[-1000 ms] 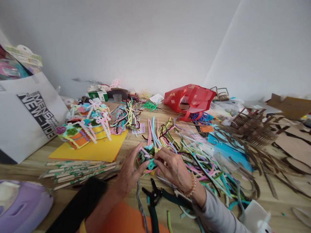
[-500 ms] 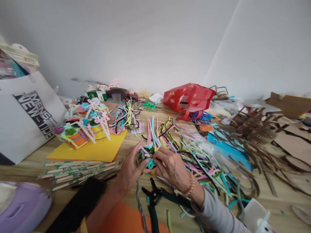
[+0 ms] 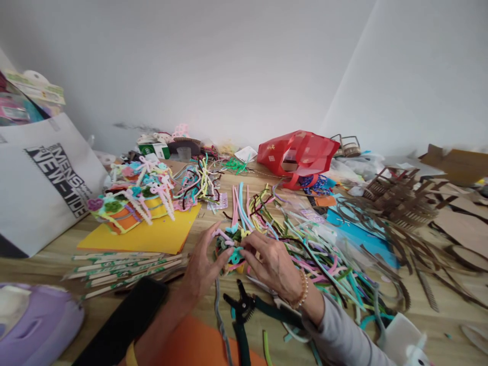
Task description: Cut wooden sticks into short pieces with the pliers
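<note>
Pipe-cleaner flower cluster (image 3: 230, 239), seemingly partly assembled, sits toward the front edge of the counter (image 3: 204, 303). Left hand (image 3: 201, 269) braces it, thumb and fingers parted; right hand (image 3: 273, 262) pinches its turquoise flower (image 3: 235, 255). Decorated baskets (image 3: 124, 220) toward the left look complete; loose pipe cleaners (image 3: 324, 260) lie unused.

On my right I wear a grey sleeve (image 3: 345, 333) and beaded bracelet (image 3: 304, 290); on my left, a yellow band (image 3: 131, 355).

Wrapped sticks (image 3: 125, 269) lie lower left, before the paper (image 3: 141, 236); pliers (image 3: 244, 305) lie bottom centre, right of the phone (image 3: 125, 320).
</note>
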Demonstrator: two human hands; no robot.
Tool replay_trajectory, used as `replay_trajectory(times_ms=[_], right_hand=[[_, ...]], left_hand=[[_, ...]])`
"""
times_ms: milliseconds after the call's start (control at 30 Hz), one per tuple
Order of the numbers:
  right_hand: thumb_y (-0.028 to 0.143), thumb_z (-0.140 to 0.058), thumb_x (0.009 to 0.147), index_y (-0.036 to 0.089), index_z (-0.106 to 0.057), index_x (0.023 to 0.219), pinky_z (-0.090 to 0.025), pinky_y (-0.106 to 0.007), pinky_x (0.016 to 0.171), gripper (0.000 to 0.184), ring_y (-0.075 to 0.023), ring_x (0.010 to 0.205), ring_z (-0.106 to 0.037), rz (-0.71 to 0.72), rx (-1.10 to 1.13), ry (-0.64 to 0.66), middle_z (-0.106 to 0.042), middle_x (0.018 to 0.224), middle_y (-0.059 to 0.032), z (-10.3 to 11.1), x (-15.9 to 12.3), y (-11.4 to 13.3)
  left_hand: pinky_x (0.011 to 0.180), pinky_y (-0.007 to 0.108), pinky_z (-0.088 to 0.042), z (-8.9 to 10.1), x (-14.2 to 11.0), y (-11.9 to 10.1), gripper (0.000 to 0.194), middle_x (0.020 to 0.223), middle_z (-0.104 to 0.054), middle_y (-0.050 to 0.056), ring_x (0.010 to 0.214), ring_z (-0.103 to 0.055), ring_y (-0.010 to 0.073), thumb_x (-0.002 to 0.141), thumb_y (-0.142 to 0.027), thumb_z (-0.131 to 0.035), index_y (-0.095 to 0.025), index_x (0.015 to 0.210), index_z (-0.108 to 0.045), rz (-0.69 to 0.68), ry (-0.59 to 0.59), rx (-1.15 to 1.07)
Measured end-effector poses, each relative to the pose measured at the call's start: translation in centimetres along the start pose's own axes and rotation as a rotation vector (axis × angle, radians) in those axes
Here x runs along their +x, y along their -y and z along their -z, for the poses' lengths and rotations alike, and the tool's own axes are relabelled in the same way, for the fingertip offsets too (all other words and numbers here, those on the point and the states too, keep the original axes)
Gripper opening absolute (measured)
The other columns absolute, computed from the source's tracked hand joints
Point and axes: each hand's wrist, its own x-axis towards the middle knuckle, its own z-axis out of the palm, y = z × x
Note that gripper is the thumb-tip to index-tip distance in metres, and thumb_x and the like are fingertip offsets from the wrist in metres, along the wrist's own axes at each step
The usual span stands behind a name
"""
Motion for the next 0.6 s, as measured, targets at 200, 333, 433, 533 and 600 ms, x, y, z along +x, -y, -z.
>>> replay_trajectory(times_ms=[200,333,433,533,600], right_hand=[[0.024,-0.056,0.091,0.020,-0.054,0.097,-0.043,-0.024,0.061,0.008,-0.0133,0.065,-0.056,-0.031,0.182,-0.076,-0.061,0.075,0.0003,1.6,0.1,-0.6],[0.023,-0.055,0.090,0.020,-0.055,0.093,-0.041,-0.023,0.056,0.004,-0.0129,0.064,-0.053,-0.110,0.227,-0.092,-0.058,0.072,0.0009,2.3,0.2,-1.2],[0.022,-0.056,0.090,0.019,-0.056,0.090,-0.042,-0.024,0.056,0.003,-0.0136,0.065,-0.054,-0.110,0.228,-0.107,-0.058,0.073,0.0002,2.2,0.3,-1.1],[0.019,-0.054,0.091,0.019,-0.058,0.085,-0.044,-0.026,0.063,0.007,-0.0146,0.070,-0.056,-0.016,0.191,-0.133,-0.059,0.078,-0.0018,1.6,0.1,-0.4],[0.018,-0.051,0.093,0.019,-0.060,0.088,-0.046,-0.027,0.067,0.010,-0.0151,0.075,-0.057,0.061,0.144,-0.130,-0.060,0.084,-0.0038,1.0,-0.2,0.0]], left_hand=[[0.110,0.041,-0.037,0.4,-0.5,0.2,0.065,0.143,-0.046,0.011,0.132,-0.044,0.0264,0.081,-0.043,-0.064,-0.021,0.137,-0.039,0.058,0.026,-0.133],[0.109,0.041,-0.039,0.8,-0.9,-0.3,0.069,0.144,-0.046,0.013,0.134,-0.041,0.0268,0.082,-0.044,-0.063,-0.020,0.141,-0.035,0.129,0.054,-0.218],[0.111,0.040,-0.036,1.3,-1.2,-0.6,0.059,0.145,-0.046,0.012,0.135,-0.040,0.0246,0.090,-0.046,-0.051,-0.020,0.141,-0.036,0.182,0.071,-0.219],[0.115,0.040,-0.029,1.6,-1.2,-0.5,0.050,0.143,-0.048,0.009,0.135,-0.041,0.0219,0.094,-0.045,-0.041,-0.020,0.137,-0.042,0.192,0.058,-0.167],[0.115,0.041,-0.029,1.5,-1.1,-0.2,0.046,0.140,-0.051,0.008,0.132,-0.044,0.0219,0.094,-0.045,-0.042,-0.019,0.132,-0.048,0.179,0.048,-0.151]])
